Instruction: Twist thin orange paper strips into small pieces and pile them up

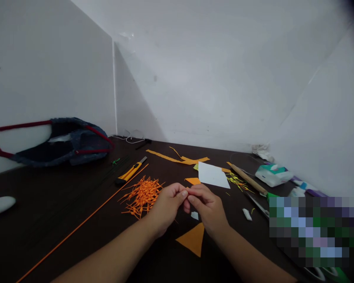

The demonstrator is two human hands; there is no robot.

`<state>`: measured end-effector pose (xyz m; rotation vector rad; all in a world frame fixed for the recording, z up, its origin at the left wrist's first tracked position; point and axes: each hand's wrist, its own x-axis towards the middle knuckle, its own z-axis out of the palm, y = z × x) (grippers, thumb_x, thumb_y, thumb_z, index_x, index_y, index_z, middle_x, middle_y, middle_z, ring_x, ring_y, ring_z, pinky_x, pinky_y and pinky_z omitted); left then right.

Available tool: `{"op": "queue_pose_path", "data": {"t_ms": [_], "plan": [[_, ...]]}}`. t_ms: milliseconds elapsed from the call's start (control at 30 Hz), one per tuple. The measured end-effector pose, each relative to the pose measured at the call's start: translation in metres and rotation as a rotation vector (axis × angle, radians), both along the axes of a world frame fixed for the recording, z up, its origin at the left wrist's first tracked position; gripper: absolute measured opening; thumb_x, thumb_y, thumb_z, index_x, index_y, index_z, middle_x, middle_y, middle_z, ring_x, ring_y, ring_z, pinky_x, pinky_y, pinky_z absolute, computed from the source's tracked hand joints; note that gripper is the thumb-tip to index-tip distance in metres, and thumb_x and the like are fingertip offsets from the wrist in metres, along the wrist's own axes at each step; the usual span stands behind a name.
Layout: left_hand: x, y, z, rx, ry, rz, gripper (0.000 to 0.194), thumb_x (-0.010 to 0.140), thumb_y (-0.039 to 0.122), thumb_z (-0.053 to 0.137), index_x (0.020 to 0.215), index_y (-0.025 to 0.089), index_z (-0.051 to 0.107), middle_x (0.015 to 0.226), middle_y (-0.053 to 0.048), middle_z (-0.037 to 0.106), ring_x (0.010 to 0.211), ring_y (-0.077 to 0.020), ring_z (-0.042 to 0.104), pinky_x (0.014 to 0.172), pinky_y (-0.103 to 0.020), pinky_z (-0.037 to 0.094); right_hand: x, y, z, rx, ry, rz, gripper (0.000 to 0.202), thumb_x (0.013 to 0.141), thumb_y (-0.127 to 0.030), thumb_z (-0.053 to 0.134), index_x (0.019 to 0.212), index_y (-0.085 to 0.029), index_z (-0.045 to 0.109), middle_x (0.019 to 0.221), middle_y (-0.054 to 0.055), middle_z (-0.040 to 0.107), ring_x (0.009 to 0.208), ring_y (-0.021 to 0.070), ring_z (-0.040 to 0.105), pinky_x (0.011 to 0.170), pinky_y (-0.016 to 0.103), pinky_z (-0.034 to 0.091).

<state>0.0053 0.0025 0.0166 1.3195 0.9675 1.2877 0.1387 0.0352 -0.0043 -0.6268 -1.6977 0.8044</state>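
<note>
My left hand point(168, 206) and my right hand point(208, 206) meet at the fingertips over the middle of the dark table. Both are pinched round a tiny orange piece point(187, 189), mostly hidden by the fingers. Just left of my left hand lies a pile of thin orange pieces with small bulges point(146, 192). An orange paper triangle point(193, 239) rests below the hands, and a small white scrap point(194, 215) is between them. Beyond the fingertips are another orange paper piece point(192, 181) and a white sheet point(214, 175).
A yellow cutter point(131, 171) and a long orange stick point(85, 222) lie left. A denim bag point(73, 143) stands at the back left. Orange strips point(177, 158) lie behind. On the right are a wooden stick point(247, 179), yellow-green pieces point(237, 181) and a plastic packet point(273, 175).
</note>
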Motion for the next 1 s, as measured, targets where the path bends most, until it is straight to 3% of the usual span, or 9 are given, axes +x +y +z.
{"op": "queue_pose_path", "data": {"t_ms": [167,333,567,667,833,900,1000], "plan": [[0.006,-0.003,0.001,-0.001,0.098,0.084,0.031,0.083,0.036,0.04,0.059,0.017,0.047,0.046,0.003,0.051,0.047,-0.0109,0.047,0.052,-0.023,0.036,-0.002,-0.004,0.003,0.118,-0.032,-0.09,0.012,0.074,-0.021,0.059,0.083,-0.025,0.067,0.083,0.004,0.06,0.079,0.0173,0.058,0.071,0.034,0.047],[0.011,-0.005,0.004,-0.029,0.031,0.063,0.027,0.081,0.033,0.042,0.06,0.016,0.049,0.05,0.001,0.056,0.051,-0.0128,0.052,0.056,-0.025,0.041,-0.002,-0.004,0.003,0.18,-0.087,-0.163,0.011,0.076,-0.022,0.056,0.081,-0.025,0.066,0.082,0.004,0.06,0.075,0.0169,0.058,0.067,0.033,0.049],[0.009,0.0,-0.005,-0.043,0.058,0.251,0.026,0.077,0.034,0.047,0.062,0.015,0.055,0.058,0.0,0.057,0.059,-0.0142,0.052,0.056,-0.024,0.039,-0.004,-0.005,0.002,0.411,-0.316,-0.204,0.021,0.077,-0.023,0.053,0.096,-0.021,0.061,0.089,0.008,0.061,0.083,0.0189,0.055,0.074,0.036,0.047],[0.008,0.003,-0.008,-0.072,0.046,0.193,0.026,0.077,0.033,0.047,0.061,0.015,0.055,0.057,0.0,0.057,0.058,-0.0131,0.051,0.056,-0.023,0.039,-0.004,-0.003,0.003,0.43,-0.415,-0.252,0.014,0.08,-0.024,0.051,0.088,-0.021,0.062,0.081,0.006,0.062,0.078,0.0181,0.055,0.071,0.034,0.046],[0.004,0.007,-0.008,-0.113,0.046,-0.032,0.029,0.078,0.035,0.043,0.066,0.015,0.06,0.059,-0.002,0.061,0.059,-0.0148,0.055,0.064,-0.028,0.042,0.006,0.007,0.006,0.433,-0.568,-0.269,0.016,0.08,-0.022,0.048,0.07,-0.02,0.06,0.071,0.004,0.06,0.07,0.0164,0.054,0.065,0.029,0.043],[-0.001,0.009,-0.008,-0.061,0.239,-0.017,0.03,0.078,0.037,0.042,0.068,0.016,0.062,0.062,-0.003,0.062,0.062,-0.0162,0.056,0.064,-0.028,0.041,0.013,0.011,0.01,0.416,-0.595,-0.286,0.015,0.08,-0.019,0.046,0.07,-0.02,0.058,0.069,0.003,0.059,0.069,0.0157,0.054,0.064,0.028,0.041],[-0.006,0.007,-0.008,0.135,0.789,0.126,0.026,0.074,0.038,0.051,0.058,0.019,0.06,0.056,-0.002,0.058,0.059,-0.0171,0.052,0.059,-0.027,0.035,0.023,0.017,0.016,0.392,-0.542,-0.403,0.017,0.082,-0.021,0.043,0.07,-0.019,0.055,0.068,0.003,0.058,0.066,0.0151,0.052,0.062,0.026,0.038]]}}
